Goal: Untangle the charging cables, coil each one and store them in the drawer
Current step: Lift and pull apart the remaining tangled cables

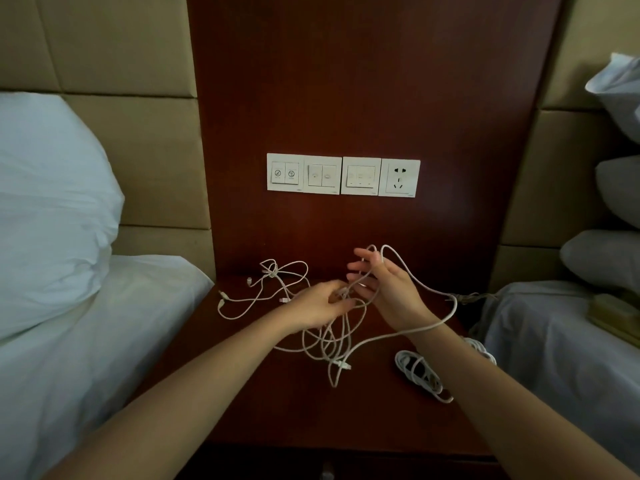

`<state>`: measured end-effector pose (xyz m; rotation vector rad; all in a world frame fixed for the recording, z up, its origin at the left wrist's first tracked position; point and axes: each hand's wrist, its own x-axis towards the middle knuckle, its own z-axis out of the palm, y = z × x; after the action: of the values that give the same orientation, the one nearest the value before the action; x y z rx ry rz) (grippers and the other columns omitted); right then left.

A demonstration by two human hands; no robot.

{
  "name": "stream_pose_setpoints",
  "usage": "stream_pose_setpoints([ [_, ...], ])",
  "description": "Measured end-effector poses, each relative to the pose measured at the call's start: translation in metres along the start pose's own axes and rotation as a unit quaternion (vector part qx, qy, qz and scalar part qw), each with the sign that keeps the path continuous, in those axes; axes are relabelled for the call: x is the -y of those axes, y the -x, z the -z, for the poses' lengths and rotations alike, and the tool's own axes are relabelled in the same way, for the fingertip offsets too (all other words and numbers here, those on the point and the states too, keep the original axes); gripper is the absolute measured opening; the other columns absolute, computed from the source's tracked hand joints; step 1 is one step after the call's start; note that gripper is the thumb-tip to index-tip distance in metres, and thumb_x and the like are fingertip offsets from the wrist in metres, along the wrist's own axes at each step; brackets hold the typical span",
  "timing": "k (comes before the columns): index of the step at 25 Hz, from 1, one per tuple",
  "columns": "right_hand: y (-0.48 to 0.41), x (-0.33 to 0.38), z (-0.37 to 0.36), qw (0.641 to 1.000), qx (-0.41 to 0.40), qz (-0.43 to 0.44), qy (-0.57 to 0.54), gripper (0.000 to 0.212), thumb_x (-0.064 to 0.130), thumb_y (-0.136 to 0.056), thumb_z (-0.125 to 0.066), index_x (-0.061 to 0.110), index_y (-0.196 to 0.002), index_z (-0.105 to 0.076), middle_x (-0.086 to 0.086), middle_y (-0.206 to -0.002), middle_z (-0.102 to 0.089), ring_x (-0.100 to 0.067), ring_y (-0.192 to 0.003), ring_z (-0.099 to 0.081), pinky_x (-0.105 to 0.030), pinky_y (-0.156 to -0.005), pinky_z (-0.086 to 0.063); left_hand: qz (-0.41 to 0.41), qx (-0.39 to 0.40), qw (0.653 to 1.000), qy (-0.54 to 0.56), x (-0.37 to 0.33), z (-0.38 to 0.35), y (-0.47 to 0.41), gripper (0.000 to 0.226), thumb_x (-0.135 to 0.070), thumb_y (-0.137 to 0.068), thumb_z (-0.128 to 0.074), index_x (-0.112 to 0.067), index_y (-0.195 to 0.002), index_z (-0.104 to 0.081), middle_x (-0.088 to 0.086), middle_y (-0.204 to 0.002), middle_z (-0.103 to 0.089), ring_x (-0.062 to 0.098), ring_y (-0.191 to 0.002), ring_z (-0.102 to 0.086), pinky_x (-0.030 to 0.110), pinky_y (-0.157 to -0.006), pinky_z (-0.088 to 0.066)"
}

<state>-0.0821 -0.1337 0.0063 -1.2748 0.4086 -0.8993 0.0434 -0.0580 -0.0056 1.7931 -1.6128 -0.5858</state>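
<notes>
1. The left hand (322, 303) has its fingers curled. It pinches the white cable (454, 308) at a crossing just beside the other palm, apparently to hold a knot fixed while it is worked.
2. The right hand (384, 285) is spread, fingers nearly straight and apart, with a loop of that cable draped across them (a peg more than a grip). This seems meant to keep the strand open so an end can be fed through.
3. From those fingers the cable arcs out to the right and returns across the right wrist. It then drops into a slack heap on the nightstand (277, 410), below both hands.
4. A second tangle (273, 275), with small plugs showing, lies apart at the back left with no hand on it, likely awaiting its turn.
5. A coiled cable (419, 372) rests beside the right forearm, so I judge one cable is done but not yet stored.
6. The drawer is not plainly visible, and I cannot tell whether it is open.
7. A switch panel (343, 174) sits on the wall behind.
</notes>
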Motion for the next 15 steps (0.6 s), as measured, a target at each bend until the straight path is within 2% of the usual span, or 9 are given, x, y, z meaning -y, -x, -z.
stream_pose_setpoints([
  [2,0.000,0.000,0.008,0.998,-0.069,-0.004,-0.007,0.038,0.034,-0.102,-0.030,0.010,-0.107,-0.060,-0.006,-0.091,-0.063,-0.017,-0.082,-0.062,-0.027,-0.071,-0.053,-0.009,-0.063,0.997,0.038,0.009,0.001,-0.003,0.022,-0.023,-0.096,-0.052,-0.013,-0.114,-0.058,0.001,-0.086,-0.059,0.014,-0.072,-0.056,0.021,-0.060,-0.040],
  [4,0.000,-0.001,0.018,0.988,-0.149,-0.019,-0.036,0.041,0.032,-0.104,-0.024,0.005,-0.107,-0.055,-0.010,-0.085,-0.061,-0.019,-0.074,-0.060,-0.029,-0.067,-0.050,0.024,-0.138,0.982,0.126,0.020,0.006,-0.004,0.019,-0.019,-0.098,-0.048,-0.011,-0.111,-0.059,-0.002,-0.075,-0.054,0.008,-0.057,-0.048,0.017,-0.050,-0.038],
  [6,0.000,-0.003,0.028,0.975,-0.203,-0.024,-0.085,0.039,0.029,-0.105,-0.021,0.003,-0.104,-0.050,-0.011,-0.072,-0.053,-0.012,-0.051,-0.052,-0.026,-0.056,-0.046,0.092,-0.237,0.933,0.254,0.034,0.014,-0.005,0.019,-0.017,-0.100,-0.042,-0.007,-0.107,-0.057,0.000,-0.073,-0.051,0.010,-0.057,-0.050,0.018,-0.047,-0.043],
  [8,-0.001,-0.006,0.038,0.974,-0.216,-0.015,-0.065,0.039,0.028,-0.105,-0.020,0.001,-0.106,-0.048,-0.008,-0.062,-0.041,-0.005,-0.031,-0.033,-0.018,-0.040,-0.035,0.158,-0.311,0.855,0.384,0.049,0.024,-0.003,0.018,-0.018,-0.102,-0.037,-0.010,-0.095,-0.051,0.002,-0.069,-0.044,0.011,-0.053,-0.044,0.015,-0.037,-0.037],
  [9,-0.002,-0.008,0.041,0.978,-0.208,-0.014,-0.021,0.039,0.027,-0.105,-0.022,0.001,-0.107,-0.050,-0.007,-0.060,-0.038,-0.003,-0.028,-0.028,-0.015,-0.035,-0.028,0.179,-0.330,0.832,0.409,0.055,0.028,-0.001,0.019,-0.019,-0.102,-0.036,-0.012,-0.089,-0.048,0.002,-0.067,-0.039,0.009,-0.049,-0.038,0.014,-0.032,-0.029],
  [10,-0.002,-0.010,0.042,0.981,-0.190,-0.019,0.040,0.038,0.027,-0.104,-0.024,0.002,-0.104,-0.052,-0.006,-0.059,-0.036,-0.002,-0.028,-0.026,-0.014,-0.033,-0.024,0.191,-0.337,0.827,0.407,0.059,0.031,0.001,0.021,-0.020,-0.102,-0.036,-0.015,-0.084,-0.045,0.001,-0.064,-0.036,0.007,-0.044,-0.032,0.014,-0.031,-0.023],
  [12,-0.003,-0.008,0.040,0.963,-0.136,-0.038,0.227,0.036,0.026,-0.103,-0.031,0.007,-0.089,-0.059,-0.003,-0.056,-0.039,-0.002,-0.028,-0.033,-0.014,-0.034,-0.027,0.197,-0.329,0.843,0.378,0.060,0.034,0.006,0.024,-0.025,-0.102,-0.038,-0.017,-0.080,-0.045,-0.002,-0.060,-0.031,0.002,-0.036,-0.025,0.014,-0.030,-0.016],
  [13,-0.002,-0.006,0.039,0.933,-0.094,-0.051,0.343,0.036,0.027,-0.102,-0.035,0.010,-0.083,-0.062,-0.002,-0.056,-0.043,0.000,-0.032,-0.039,-0.015,-0.039,-0.031,0.196,-0.326,0.849,0.367,0.058,0.036,0.008,0.026,-0.028,-0.101,-0.039,-0.017,-0.078,-0.045,-0.003,-0.058,-0.030,0.001,-0.033,-0.023,0.014,-0.029,-0.015],
  [15,-0.001,-0.004,0.037,0.850,0.020,-0.075,0.520,0.036,0.033,-0.098,-0.044,0.008,-0.084,-0.067,-0.002,-0.065,-0.053,-0.003,-0.054,-0.053,-0.022,-0.058,-0.043,0.196,-0.340,0.833,0.390,0.056,0.040,0.007,0.030,-0.030,-0.101,-0.038,-0.017,-0.075,-0.042,-0.002,-0.059,-0.028,0.000,-0.029,-0.021,0.014,-0.028,-0.014],
])
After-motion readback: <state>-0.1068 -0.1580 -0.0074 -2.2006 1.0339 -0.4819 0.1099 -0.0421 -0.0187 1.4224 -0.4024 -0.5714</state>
